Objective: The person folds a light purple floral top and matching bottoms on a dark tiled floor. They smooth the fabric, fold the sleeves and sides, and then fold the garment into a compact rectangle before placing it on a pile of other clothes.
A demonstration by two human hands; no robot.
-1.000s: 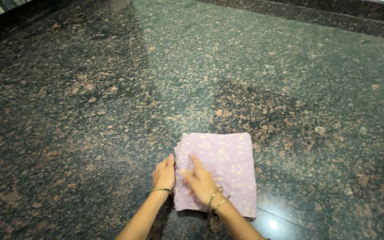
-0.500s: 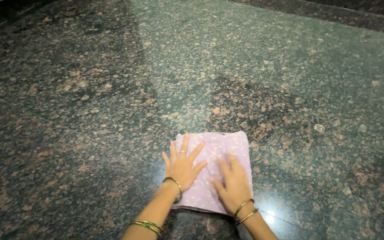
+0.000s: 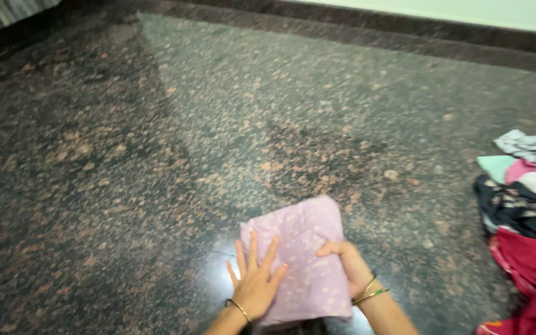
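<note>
Scene: A person kneels or leans over a polished granite floor (image 3: 156,155), dark and speckled with rust-brown flecks, working a folded cloth with both bare hands.

Cloth: The pink cloth (image 3: 305,248) lies flat on the floor at the bottom centre of the view, folded into a rough rectangle; soft, thin fabric, pale lilac-pink with a scatter of small light spots.

Left hand: The left hand (image 3: 257,280) lies palm down with fingers spread on the cloth's left edge, seemingly pinning the layers so they do not slide on the glossy stone. It presses rather than grips. A thin bangle circles the wrist.

Right hand: The right hand (image 3: 347,265) curls over the cloth's right side, fingers bent onto the fabric; whether it pinches a fold or only presses cannot be told. Gold and green bangles sit at the wrist.

Hands together: Apart, one on each side of the cloth, both in contact with it.

Pile: A heap of clothes (image 3: 525,211) sits well apart at the right edge, crumpled, in teal, pink, dark floral print and deep red.

Background: A dark stone skirting (image 3: 404,31) runs beneath a pale wall.
</note>
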